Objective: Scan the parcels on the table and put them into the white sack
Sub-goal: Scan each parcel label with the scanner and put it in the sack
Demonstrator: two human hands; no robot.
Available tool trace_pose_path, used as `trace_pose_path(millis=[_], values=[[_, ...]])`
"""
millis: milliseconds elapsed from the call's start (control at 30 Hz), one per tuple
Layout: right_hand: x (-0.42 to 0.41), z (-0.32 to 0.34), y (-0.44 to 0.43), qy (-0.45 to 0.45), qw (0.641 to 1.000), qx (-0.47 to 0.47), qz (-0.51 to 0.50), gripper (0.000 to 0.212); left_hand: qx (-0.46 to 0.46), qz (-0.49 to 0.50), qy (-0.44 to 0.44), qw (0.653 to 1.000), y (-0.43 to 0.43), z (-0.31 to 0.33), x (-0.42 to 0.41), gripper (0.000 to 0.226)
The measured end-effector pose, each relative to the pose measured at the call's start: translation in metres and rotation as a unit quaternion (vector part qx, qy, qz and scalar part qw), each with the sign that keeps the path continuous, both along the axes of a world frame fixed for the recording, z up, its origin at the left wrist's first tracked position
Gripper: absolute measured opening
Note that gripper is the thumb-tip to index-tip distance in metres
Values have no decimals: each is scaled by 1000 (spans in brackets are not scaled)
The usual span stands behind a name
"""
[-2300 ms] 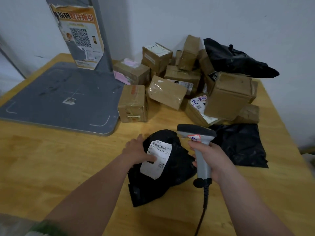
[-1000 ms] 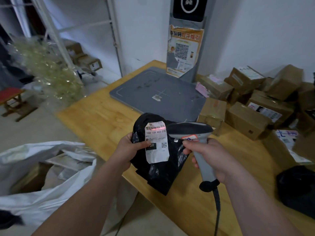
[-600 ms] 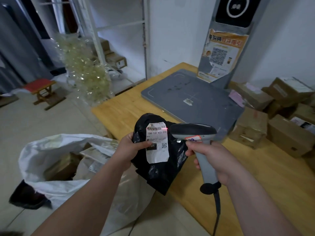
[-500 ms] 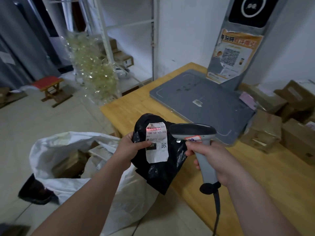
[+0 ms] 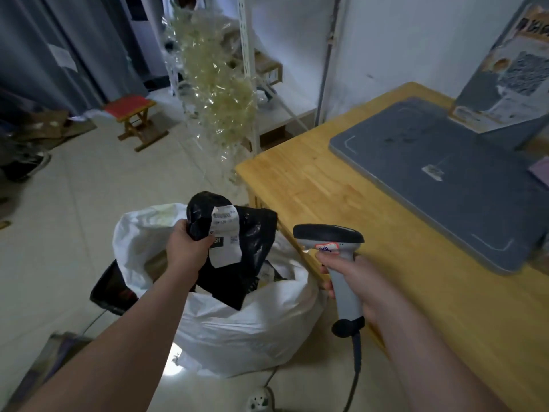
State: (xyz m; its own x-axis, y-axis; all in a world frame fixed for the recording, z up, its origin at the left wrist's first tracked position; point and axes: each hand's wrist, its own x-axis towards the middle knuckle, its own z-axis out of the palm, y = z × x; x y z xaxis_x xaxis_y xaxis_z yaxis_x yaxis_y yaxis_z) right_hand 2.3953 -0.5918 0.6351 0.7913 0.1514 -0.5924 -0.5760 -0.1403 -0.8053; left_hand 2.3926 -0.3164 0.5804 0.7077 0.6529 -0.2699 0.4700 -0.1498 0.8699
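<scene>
Parcel hangs long axis down over white sack; left fingers grip it, right fingers grip scanner.

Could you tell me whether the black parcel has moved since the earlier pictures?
Yes. The black parcel has gone left, off the wooden table edge, and now hangs over the white sack.

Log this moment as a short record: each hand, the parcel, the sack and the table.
left hand: grips the black parcel by its top
right hand: holds the scanner by its handle
black parcel: above the white sack, at its open mouth, not yet dropped
white sack: on the floor beside the table
table: grey pad lies on it
</scene>
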Motion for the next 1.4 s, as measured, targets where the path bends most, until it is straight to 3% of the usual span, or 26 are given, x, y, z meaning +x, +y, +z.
trace_pose_path(millis=[167,300,433,667,733,833,900,967,1033,1067,1167,1233,1400], values=[[6,-39,26,52,999,-15,0,25,116,-24,34,992,16,-28,5,23],[8,-61,40,61,998,-31,8,18,165,-135,124,969,17,-60,13,35],[10,-86,51,68,996,-61,22,16,179,-338,233,894,14,-97,16,63],[8,-118,62,115,991,-58,29,10,99,-531,300,786,-1,-139,9,57],[6,-125,62,126,990,-58,36,8,98,-501,251,823,-7,-145,10,48],[4,-130,62,140,989,-39,32,16,12,-298,152,942,-13,-155,15,44],[5,-133,62,144,989,-25,14,21,-82,-283,161,942,-17,-158,17,49],[7,-134,62,145,989,-17,-5,20,-125,-406,231,875,-20,-165,15,64],[10,-132,64,139,990,-16,-21,22,-72,-512,292,805,-19,-166,17,75],[11,-130,64,130,991,-16,-26,22,-3,-536,303,788,-18,-165,21,72],[13,-118,64,96,995,-9,-26,22,213,-486,286,798,-12,-150,32,53],[14,-108,62,78,996,-15,-31,20,252,-466,296,795,-10,-138,36,46],[15,-82,48,51,997,-23,-45,18,240,-495,339,763,-14,-107,42,40]])
